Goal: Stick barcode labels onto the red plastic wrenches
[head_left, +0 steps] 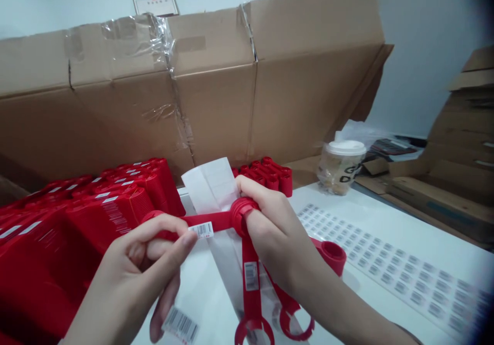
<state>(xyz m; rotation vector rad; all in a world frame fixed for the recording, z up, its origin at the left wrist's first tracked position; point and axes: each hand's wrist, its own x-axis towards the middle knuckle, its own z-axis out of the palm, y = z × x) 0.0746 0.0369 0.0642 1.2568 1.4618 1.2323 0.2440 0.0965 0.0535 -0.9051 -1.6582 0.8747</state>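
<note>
My left hand (154, 262) pinches a small white barcode sticker (204, 230) between thumb and forefinger, right at a red strip (219, 221). A second barcode sticker (180, 325) clings near the lower fingers of that hand. My right hand (270, 231) is closed round stacked red ring ends (244, 212) of several such strips, which look like plastic. One hanging strip (251, 288) bears a barcode sticker and ends in an open ring (254, 332). White backing paper (212, 180) stands behind the strips, its upper end by my right fingers, which partly hide it.
Stacked red pieces (116, 206) with white labels fill the left side. More red pieces (270, 175) lie behind my right hand. A barcode sticker sheet (401, 268) and a lidded cup (341, 167) are on the right. A large cardboard box (216, 98) leans across the back.
</note>
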